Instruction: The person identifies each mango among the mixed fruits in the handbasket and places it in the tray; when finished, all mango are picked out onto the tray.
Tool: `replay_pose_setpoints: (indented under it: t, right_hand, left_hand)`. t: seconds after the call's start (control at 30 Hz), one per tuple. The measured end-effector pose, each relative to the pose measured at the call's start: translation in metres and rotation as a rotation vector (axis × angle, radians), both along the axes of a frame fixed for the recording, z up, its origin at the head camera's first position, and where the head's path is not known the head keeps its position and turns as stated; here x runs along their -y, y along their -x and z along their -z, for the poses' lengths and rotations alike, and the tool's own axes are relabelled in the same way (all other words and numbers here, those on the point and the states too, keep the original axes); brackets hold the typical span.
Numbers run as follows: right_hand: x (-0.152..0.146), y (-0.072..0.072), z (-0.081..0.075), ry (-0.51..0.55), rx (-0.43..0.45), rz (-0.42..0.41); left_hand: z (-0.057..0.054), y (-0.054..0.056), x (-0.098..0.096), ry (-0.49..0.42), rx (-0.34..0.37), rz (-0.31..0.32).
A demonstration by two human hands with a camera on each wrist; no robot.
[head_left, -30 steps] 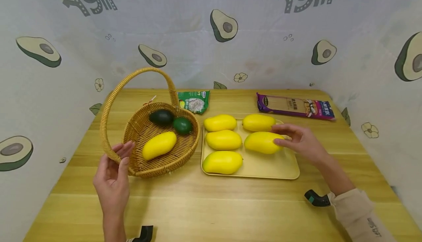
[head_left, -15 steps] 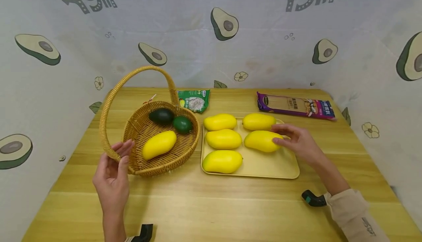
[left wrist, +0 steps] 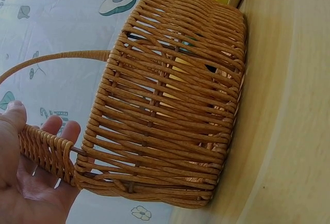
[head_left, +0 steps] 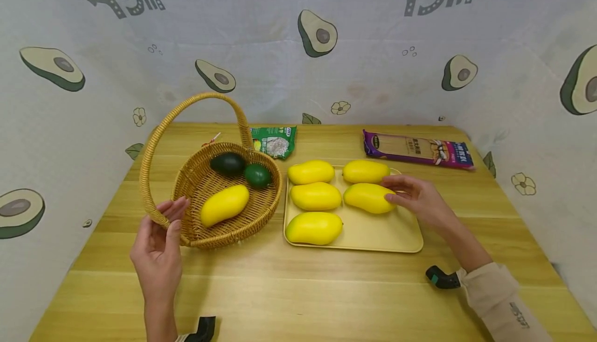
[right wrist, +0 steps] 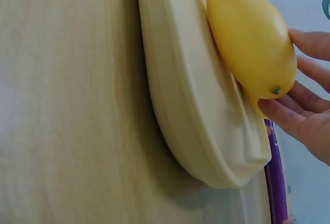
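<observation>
On the left of the table stands a wicker basket point(head_left: 254, 226) holding a yellow mango point(head_left: 225, 205), a dark avocado point(head_left: 228, 164) and a smaller green avocado-like fruit point(head_left: 258, 175). My left hand point(head_left: 157, 254) holds the near foot of its tall handle point(left wrist: 45, 149), thumb on one side and fingers on the other. To the right, a cream tray point(head_left: 382, 233) carries several mangoes in two columns. My right hand point(head_left: 422, 202) has its thumb and fingertips round the right end of the lower mango in the right column point(head_left: 370, 198); its stem end point(right wrist: 258, 53) shows in the right wrist view.
Behind the basket lies a green packet point(head_left: 275, 142), with a small red-and-white item point(head_left: 212, 140) beside it. A purple pasta pack point(head_left: 418, 149) lies behind the tray. A printed avocado curtain point(head_left: 280, 88) closes off the back and sides.
The right hand and the mango at its fingertips have shifted slightly left and away from me on the tray. My left hand and the basket have stayed in place.
</observation>
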State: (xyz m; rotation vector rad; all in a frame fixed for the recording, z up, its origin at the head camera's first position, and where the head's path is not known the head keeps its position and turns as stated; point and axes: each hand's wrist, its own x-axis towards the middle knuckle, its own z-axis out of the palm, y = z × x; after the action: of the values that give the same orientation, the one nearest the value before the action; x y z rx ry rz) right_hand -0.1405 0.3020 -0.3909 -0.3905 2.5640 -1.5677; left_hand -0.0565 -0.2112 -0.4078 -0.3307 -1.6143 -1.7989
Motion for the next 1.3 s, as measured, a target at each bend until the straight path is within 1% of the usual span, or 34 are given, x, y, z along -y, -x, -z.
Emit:
replay_pose_setpoints:
  t: [0.27,0.6,0.7,0.87,0.9,1.03,1.13,1.3]
  right_hand:
    - [-0.002,0.002,-0.002,-0.011,0.009,0.003]
    - [-0.011,-0.003,-0.005,0.002,0.008,0.003]
    - [-0.012,-0.004,-0.006,-0.043,-0.017,-0.043]
    - [-0.01,-0.007,-0.009,-0.213,-0.08,-0.161]
    - [-0.009,-0.007,-0.009,-0.242,-0.092,-0.173]
    - [-0.005,-0.006,-0.008,-0.298,-0.112,-0.168]
    - [-0.004,-0.005,-0.007,-0.3,-0.107,-0.154]
    - [-0.007,0.0,-0.006,-0.304,-0.116,-0.157]
  left_hand:
    - [0.0,0.0,0.0,0.003,-0.005,0.005]
    - [0.002,-0.002,0.0,0.007,0.016,-0.009]
    - [0.001,-0.001,0.0,0.0,0.011,-0.004]
    - [0.001,-0.001,0.0,-0.003,0.007,-0.005]
    - [0.001,-0.001,0.001,-0.005,0.006,-0.004]
    - [0.001,-0.001,0.001,-0.003,0.005,-0.004]
    - [0.001,-0.001,0.001,0.004,0.005,-0.005]
    - [0.0,-0.002,0.0,0.002,0.011,-0.006]
